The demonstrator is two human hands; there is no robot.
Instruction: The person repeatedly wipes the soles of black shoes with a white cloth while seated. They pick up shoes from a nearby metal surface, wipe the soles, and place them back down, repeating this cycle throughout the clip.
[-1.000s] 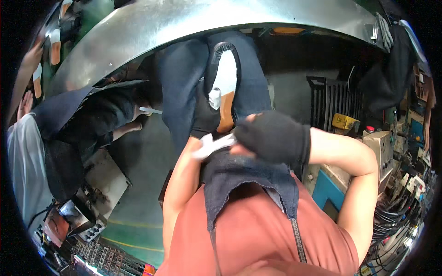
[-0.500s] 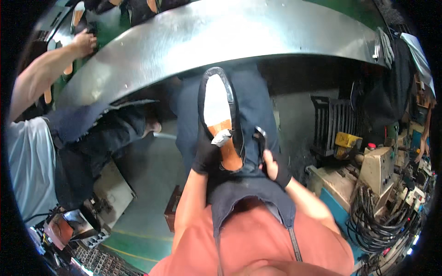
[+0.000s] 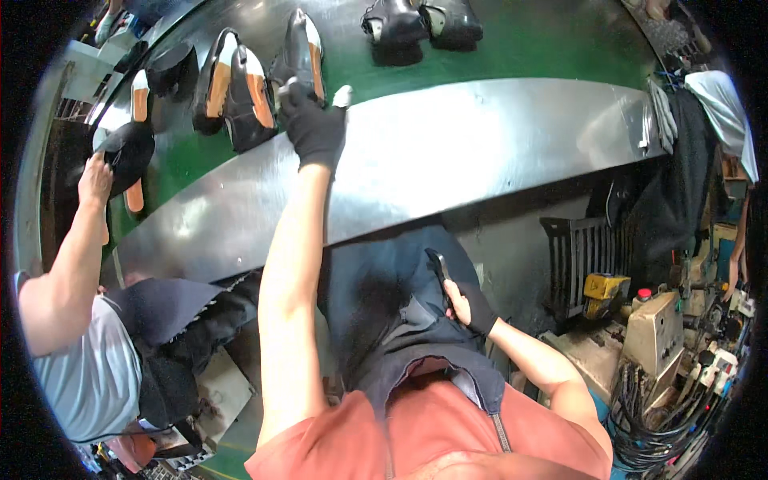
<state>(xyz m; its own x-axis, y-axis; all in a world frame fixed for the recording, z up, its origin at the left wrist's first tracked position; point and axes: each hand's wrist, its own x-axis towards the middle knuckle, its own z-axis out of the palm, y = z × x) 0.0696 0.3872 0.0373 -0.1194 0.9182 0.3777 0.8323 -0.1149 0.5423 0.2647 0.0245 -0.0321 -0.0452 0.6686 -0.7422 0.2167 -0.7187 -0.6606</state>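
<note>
My left hand [image 3: 314, 122], in a black glove, is stretched out over the curved steel counter [image 3: 480, 152] to the green belt [image 3: 544, 40]. Its fingers hold the heel end of a black shoe with an orange insole [image 3: 304, 44], which rests on the belt. A small white piece [image 3: 342, 96] shows beside the glove. My right hand [image 3: 472, 308], also gloved, stays low at my dark apron [image 3: 376, 296] and grips a slim dark tool [image 3: 438, 264] pointing up.
More black shoes [image 3: 228, 88] lie on the belt, with a pair [image 3: 420, 22] farther along. A co-worker's hand [image 3: 96, 180] at the left touches another shoe [image 3: 128, 148]. Machines, a yellow part [image 3: 604, 286] and cables [image 3: 656, 408] crowd the right.
The shoe left my lap: my left arm swung up and forward, carrying it onto the green belt. My right hand dropped to the apron with the tool.
</note>
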